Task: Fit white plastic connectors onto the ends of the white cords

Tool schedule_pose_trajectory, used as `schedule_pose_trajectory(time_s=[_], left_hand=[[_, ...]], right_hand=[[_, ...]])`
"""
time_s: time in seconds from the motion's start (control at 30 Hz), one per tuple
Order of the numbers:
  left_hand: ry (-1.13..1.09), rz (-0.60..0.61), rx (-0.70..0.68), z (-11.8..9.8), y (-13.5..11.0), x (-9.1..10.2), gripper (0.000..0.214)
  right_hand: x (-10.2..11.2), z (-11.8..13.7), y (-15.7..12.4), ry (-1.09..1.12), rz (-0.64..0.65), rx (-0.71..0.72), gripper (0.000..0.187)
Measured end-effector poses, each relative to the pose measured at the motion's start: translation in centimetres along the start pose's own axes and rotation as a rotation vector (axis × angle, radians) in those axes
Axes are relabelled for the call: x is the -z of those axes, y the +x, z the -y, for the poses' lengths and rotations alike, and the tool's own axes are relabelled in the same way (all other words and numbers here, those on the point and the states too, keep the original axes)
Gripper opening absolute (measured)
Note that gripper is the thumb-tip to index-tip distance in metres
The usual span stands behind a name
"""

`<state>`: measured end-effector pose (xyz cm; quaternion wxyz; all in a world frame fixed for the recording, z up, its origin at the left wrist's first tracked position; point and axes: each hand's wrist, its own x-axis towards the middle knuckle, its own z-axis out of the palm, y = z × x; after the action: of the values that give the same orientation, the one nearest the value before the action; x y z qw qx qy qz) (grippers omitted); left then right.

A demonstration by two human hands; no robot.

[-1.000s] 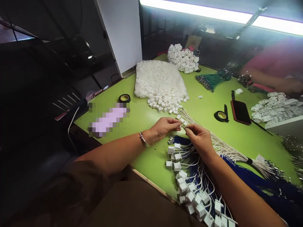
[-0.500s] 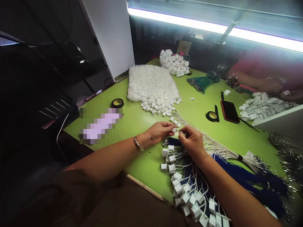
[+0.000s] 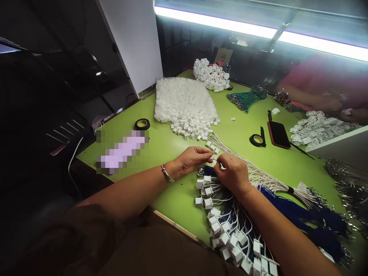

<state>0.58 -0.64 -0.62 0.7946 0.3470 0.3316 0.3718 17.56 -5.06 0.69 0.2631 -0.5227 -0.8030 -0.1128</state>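
My left hand [image 3: 191, 159] pinches a small white connector housing [image 3: 213, 157] between thumb and fingertips. Close by on its right, my right hand [image 3: 233, 172] is closed in a pinch on a thin wire, mostly hidden by the fingers; its tip meets the housing, though how far in I cannot tell. Under and beyond the right hand runs a bundle of white wires [image 3: 267, 177]. Blue wires [image 3: 299, 220] lie beneath the right forearm. Nearer me, several white connectors with wires attached [image 3: 224, 237] hang toward the table edge.
Loose white housings [image 3: 189, 128] spill from a clear plastic bag [image 3: 184, 96]. Black tape rolls [image 3: 142, 124], a phone [image 3: 278, 134] and green wires [image 3: 247, 99] lie on the green table [image 3: 169, 138]. Across a glassy panel, a person's hands [image 3: 330, 102] show near more white parts.
My right hand has shifted slightly left and down, its fingers curling tighter by the housing. My left hand stays almost in place, fingertips a little further forward over the housing.
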Motion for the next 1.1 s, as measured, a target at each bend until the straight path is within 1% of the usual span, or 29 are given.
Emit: schedule_pose_trajectory(time_s=[0.1, 0.2, 0.27, 0.4, 0.47, 0.53, 0.67, 0.77, 0.83, 0.9, 0.97, 1.03, 1.1], left_hand=[[0.051, 0.003, -0.005, 0.0, -0.2, -0.2, 0.035], [0.148, -0.007, -0.032, 0.1, -0.2, -0.5, 0.034], [0.22, -0.001, -0.04, 0.3, -0.2, -0.8, 0.034], [0.25, -0.01, -0.082, 0.4, 0.0, -0.8, 0.033], [0.237, -0.03, -0.089, 0.3, 0.1, -0.6, 0.032], [0.239, -0.043, -0.086, 0.4, 0.2, -0.5, 0.032], [0.264, -0.041, -0.08, 0.5, 0.3, -0.6, 0.03], [0.279, -0.033, -0.084, 0.5, 0.2, -0.9, 0.031], [0.271, -0.018, -0.096, 0.5, 0.0, -1.1, 0.031], [0.252, -0.012, -0.115, 0.4, -0.2, -1.2, 0.03], [0.244, -0.018, -0.129, 0.4, -0.3, -1.2, 0.028], [0.242, -0.016, -0.13, 0.5, -0.4, -1.1, 0.026], [0.237, -0.008, -0.128, 0.5, -0.4, -1.1, 0.025]], right_hand=[[0.1, 0.0, 0.1, -0.054, 0.0, 0.062, 0.015], [0.0, 0.1, 0.1, -0.024, 0.032, 0.096, 0.014], [-0.1, 0.0, 0.0, 0.072, 0.067, 0.05, 0.012], [-0.3, -0.3, 0.1, 0.368, 0.118, -0.187, 0.01], [-0.3, -0.6, 0.2, 0.44, 0.124, -0.255, 0.01], [-0.3, -0.9, 0.4, 0.424, 0.125, -0.241, 0.012], [-0.5, -0.7, 0.3, 0.365, 0.131, -0.162, 0.016], [-0.6, -0.3, 0.2, 0.366, 0.149, -0.175, 0.017], [-0.2, -0.4, 0.4, 0.393, 0.177, -0.211, 0.016], [0.6, -1.0, 0.9, 0.445, 0.225, -0.276, 0.015], [1.6, -2.3, 1.9, 0.455, 0.286, -0.342, 0.017], [2.4, -4.2, 3.3, 0.373, 0.349, -0.366, 0.018], [2.6, -6.3, 5.0, 0.265, 0.42, -0.373, 0.013]])
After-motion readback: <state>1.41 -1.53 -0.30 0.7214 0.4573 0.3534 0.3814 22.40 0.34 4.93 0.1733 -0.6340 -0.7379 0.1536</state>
